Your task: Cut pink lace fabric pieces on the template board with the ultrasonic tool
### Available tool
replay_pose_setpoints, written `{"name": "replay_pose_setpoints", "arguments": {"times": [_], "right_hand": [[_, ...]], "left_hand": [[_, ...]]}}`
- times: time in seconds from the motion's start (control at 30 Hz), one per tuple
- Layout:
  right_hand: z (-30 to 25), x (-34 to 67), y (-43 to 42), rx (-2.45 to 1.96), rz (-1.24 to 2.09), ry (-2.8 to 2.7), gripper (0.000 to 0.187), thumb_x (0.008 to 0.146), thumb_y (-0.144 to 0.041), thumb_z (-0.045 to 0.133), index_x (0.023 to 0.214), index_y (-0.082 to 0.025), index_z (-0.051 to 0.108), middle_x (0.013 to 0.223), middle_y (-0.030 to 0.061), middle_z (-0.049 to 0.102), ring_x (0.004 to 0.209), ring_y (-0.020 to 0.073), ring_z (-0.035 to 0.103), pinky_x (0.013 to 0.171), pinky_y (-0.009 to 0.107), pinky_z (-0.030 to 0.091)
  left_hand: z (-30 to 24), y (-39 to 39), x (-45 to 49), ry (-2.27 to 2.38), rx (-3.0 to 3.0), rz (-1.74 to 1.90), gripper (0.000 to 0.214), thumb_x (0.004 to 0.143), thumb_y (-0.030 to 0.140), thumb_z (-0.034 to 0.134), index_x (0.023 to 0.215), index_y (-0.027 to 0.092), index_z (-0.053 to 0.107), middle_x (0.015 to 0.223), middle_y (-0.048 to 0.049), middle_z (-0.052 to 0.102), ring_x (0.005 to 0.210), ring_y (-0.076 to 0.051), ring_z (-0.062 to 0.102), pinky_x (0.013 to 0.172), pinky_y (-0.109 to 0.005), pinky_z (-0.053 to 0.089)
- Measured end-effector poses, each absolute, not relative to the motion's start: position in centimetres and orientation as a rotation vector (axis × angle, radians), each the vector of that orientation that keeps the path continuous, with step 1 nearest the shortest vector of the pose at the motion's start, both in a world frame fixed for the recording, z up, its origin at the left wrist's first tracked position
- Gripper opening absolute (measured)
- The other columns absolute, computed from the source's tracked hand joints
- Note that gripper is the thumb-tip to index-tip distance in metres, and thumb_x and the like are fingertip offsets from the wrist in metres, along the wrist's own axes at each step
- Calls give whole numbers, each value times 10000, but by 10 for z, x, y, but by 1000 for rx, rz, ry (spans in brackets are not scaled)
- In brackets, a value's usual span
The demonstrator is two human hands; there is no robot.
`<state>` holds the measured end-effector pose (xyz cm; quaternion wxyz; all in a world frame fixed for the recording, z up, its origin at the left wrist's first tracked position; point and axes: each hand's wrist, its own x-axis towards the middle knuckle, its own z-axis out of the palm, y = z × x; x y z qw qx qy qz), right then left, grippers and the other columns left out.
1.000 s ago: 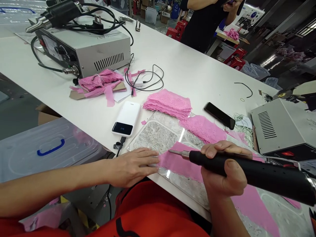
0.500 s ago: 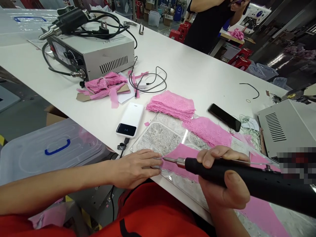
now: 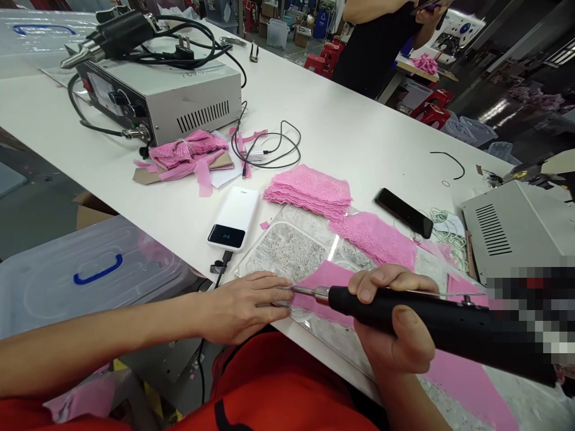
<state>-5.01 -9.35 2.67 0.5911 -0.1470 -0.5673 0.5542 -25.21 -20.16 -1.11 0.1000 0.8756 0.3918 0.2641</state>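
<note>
My left hand [image 3: 249,305] lies flat at the front edge of the table, fingers stretched out, its fingertips at the left end of a pink fabric piece [image 3: 326,275]. Wrapped around a thick black handheld tool [image 3: 449,323] is my right hand [image 3: 377,350]. The tool's narrow metal tip points left and reaches the fabric's end, right beside my left fingertips. Under the fabric is a grey speckled surface with a clear plastic sheet [image 3: 287,248]. Whether the tip presses on the fabric cannot be made out. Blurring hides the tool's rear end.
Behind the fabric are a pink lace stack [image 3: 309,185], more lace [image 3: 377,236], a phone [image 3: 404,212] and a white power bank [image 3: 234,215]. Grey control boxes stand left [image 3: 193,102] and right [image 3: 516,221]. A lidded plastic bin [image 3: 94,269] is below left. A person [image 3: 372,48] stands across the table.
The view has shifted slightly, so most things sit a little further left. Both hands and the tool's tip keep about the same place on the fabric.
</note>
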Motion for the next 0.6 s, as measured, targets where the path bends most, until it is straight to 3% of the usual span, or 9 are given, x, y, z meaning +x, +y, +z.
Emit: {"name": "replay_pose_setpoints", "arguments": {"times": [0.2,0.43,0.6], "right_hand": [[33,-46,-88,-388,1250,-1244,126,739,-232,591,856,-186,598,799,-13,578,548,89,548,539,304,497],[49,7,-48,-618,931,-1045,110,637,-244,557,735,-196,548,736,-38,541,505,80,516,515,282,470],[44,37,-35,-636,782,-1030,105,635,-243,524,725,-188,529,741,-28,533,498,79,512,511,278,456]], "left_hand": [[-6,-201,-252,1139,2579,765,286,925,123,470,1186,135,588,1214,-139,652,1240,-255,542,1069,-412,436],[1,-181,-248,1246,2728,691,341,958,105,402,1254,148,566,1284,-101,632,1234,-237,556,1034,-395,474],[-4,-144,-228,1253,2859,600,389,936,63,378,1275,109,563,1331,-110,600,1262,-259,538,1024,-417,483]]}}
